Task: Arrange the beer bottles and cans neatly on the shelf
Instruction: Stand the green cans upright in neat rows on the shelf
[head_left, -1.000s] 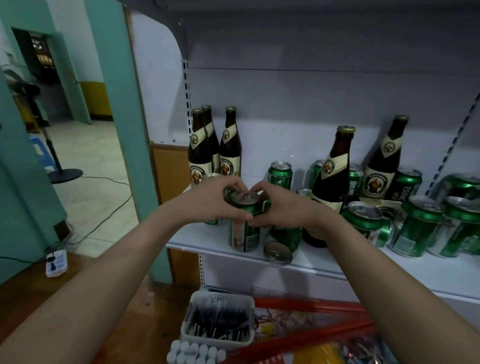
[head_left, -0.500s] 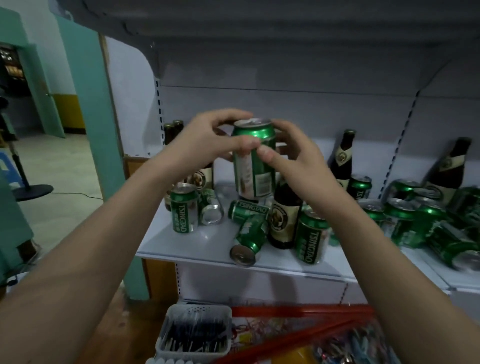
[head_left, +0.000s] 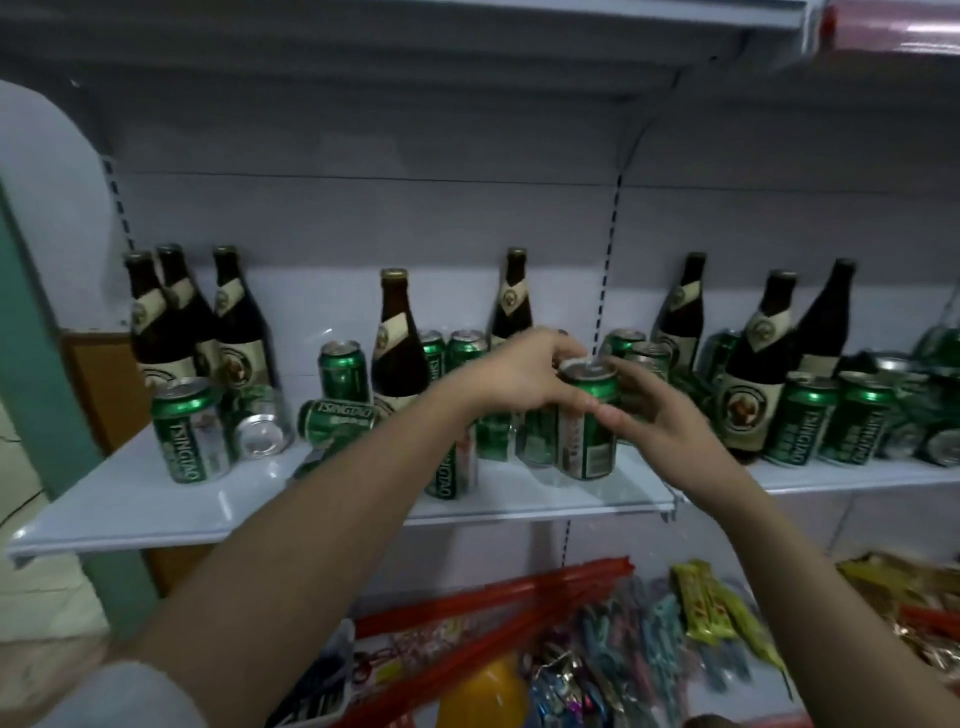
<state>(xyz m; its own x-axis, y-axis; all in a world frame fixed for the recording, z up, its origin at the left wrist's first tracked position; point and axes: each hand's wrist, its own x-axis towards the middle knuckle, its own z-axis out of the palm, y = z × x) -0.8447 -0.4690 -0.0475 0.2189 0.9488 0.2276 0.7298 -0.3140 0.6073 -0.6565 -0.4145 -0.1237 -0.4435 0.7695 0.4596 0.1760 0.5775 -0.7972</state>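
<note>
Both hands hold one upright green beer can (head_left: 587, 441) near the front of the white shelf (head_left: 156, 514). My left hand (head_left: 524, 376) grips its top from the left; my right hand (head_left: 652, 410) curls round its right side. Three brown bottles (head_left: 192, 322) stand at the back left. Another green can (head_left: 189, 428) stands at the left, and two cans (head_left: 337, 413) lie on their sides beside it. More bottles (head_left: 753, 374) and several cans (head_left: 826, 421) crowd the right part of the shelf.
A second shelf board (head_left: 467, 47) hangs overhead. Below the beer shelf lie red packets (head_left: 493, 618), coloured snack wrappers (head_left: 717, 618) and a white basket (head_left: 322, 696). A green pillar (head_left: 36, 374) stands at the left edge.
Both hands lifted the green can from the shelf's left part, carried it rightward, and brought it down near the shelf's middle front. The camera turned right.
</note>
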